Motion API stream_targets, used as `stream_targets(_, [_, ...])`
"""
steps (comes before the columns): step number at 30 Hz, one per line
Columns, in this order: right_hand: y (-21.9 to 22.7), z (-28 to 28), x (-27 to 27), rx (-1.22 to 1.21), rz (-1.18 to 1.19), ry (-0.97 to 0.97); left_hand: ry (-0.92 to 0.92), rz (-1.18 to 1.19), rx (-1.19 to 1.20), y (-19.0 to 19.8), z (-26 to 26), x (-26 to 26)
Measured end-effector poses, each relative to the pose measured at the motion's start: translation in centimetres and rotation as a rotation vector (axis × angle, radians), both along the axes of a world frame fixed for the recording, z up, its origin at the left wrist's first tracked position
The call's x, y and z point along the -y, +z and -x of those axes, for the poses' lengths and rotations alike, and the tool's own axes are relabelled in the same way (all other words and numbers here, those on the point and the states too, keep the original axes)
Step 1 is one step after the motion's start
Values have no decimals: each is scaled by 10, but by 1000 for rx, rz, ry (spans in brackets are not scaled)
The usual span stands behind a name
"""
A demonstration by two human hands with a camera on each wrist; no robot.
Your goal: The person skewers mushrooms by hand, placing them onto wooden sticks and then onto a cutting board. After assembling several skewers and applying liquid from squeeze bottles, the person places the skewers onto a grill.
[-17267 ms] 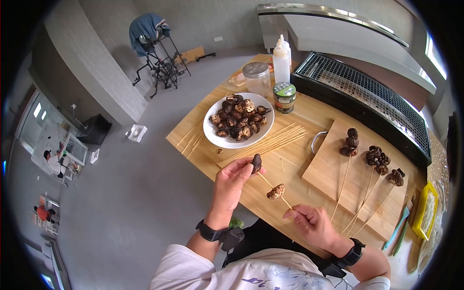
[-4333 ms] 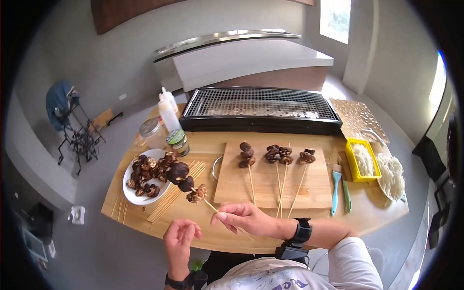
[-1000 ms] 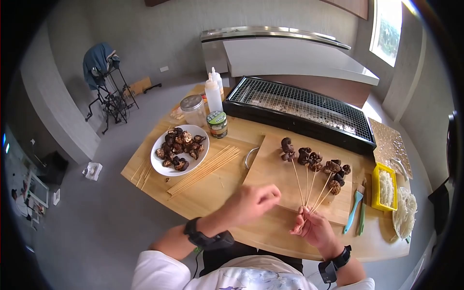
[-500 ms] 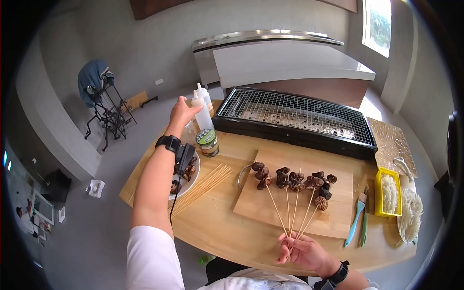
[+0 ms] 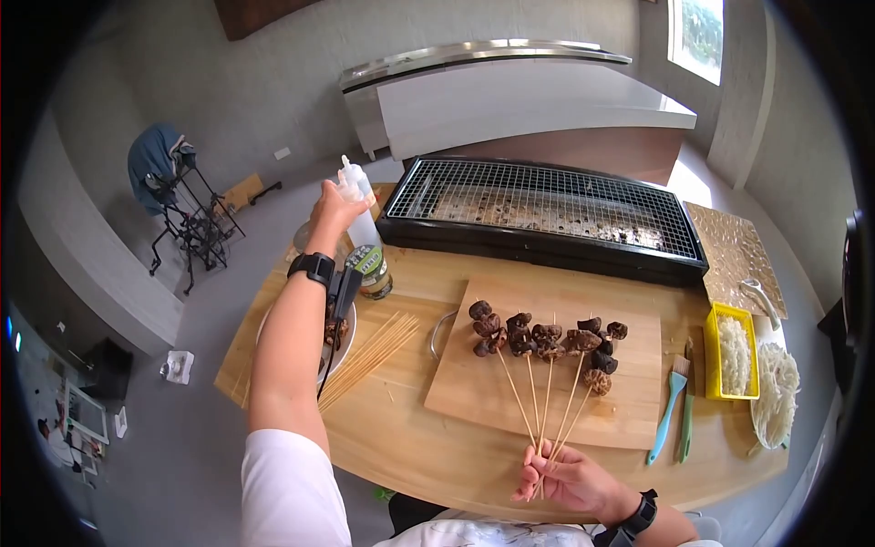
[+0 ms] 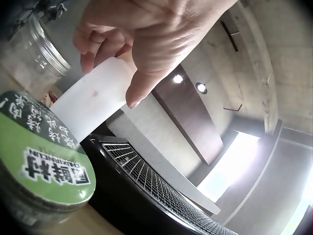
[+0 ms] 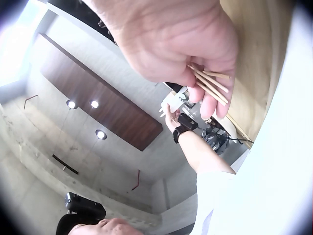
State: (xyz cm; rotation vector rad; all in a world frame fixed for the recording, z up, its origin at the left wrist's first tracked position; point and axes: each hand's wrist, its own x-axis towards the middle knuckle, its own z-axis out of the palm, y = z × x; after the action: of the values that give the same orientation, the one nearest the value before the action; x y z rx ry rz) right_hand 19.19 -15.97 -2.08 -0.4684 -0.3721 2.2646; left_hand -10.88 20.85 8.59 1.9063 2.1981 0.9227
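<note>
At the back left of the table my left hand [image 5: 335, 214] grips a white squeeze bottle [image 6: 93, 100] near its top, thumb on one side and fingers on the other. A second squeeze bottle [image 5: 354, 173] stands right behind it. My right hand [image 5: 574, 481] pinches the bare ends of several bamboo skewers [image 5: 514, 392] together at the table's front edge; the stick ends poke out between the fingers in the right wrist view. Dark mushrooms [image 5: 548, 339] threaded on the skewers fan out over the wooden cutting board [image 5: 456, 392].
A green-lidded jar [image 5: 369, 266] stands before the bottle, with a clear jar [image 6: 29, 63] beside it. My left forearm covers much of the mushroom plate [image 5: 350, 339]. Loose skewers [image 5: 374, 360], a black grill [image 5: 547, 214], a blue brush [image 5: 670, 415] and a yellow basket [image 5: 711, 351] lie around.
My left hand has gone from near the cutting board to the squeeze bottle at the back left and now grips it. My right hand still holds the skewers, which have shifted slightly toward me.
</note>
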Motion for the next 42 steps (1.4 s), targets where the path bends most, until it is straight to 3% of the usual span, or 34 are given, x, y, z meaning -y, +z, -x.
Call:
stream_targets(4, [-2, 0, -2, -80, -17, 18, -34, -28, 25, -17, 8, -16])
stream_targets(9, [-3, -2, -3, 75, -38, 35, 4, 23, 44, -18, 11, -20])
stream_targets(15, [11, 0, -6, 124, 24, -22, -14, -146, 77, 38, -11, 35])
stream_targets(17, [6, 0, -5, 81, 31, -35, -360, -468, 226, 53, -10, 58])
stream_targets(18, [4, 0, -5, 36, 33, -39, -358, -467, 225, 59, -11, 74])
stream_targets(20, [3, 1, -3, 41, 23, -52, -552, -611, 395, 67, -19, 120])
stream_targets(21, [2, 1, -3, 48, 11, -70, -534, -612, 390, 65, -23, 143])
stream_targets(23, [3, 0, -2, 35, 11, -64, -611, -581, 564, 55, -30, 186])
stream_targets(30, [4, 2, -1, 68, 3, -81, -586, -203, 329, -4, -39, 261])
stream_targets(35, [8, 5, -1, 89, 22, -90, -530, -103, 415, -35, -45, 277])
stream_targets(39, [12, 7, -1, 39, 96, -93, -576, -157, 473, -61, -44, 279])
stream_targets(42, [8, 5, -2, 12, 92, -53, -628, 23, 565, -75, -37, 274])
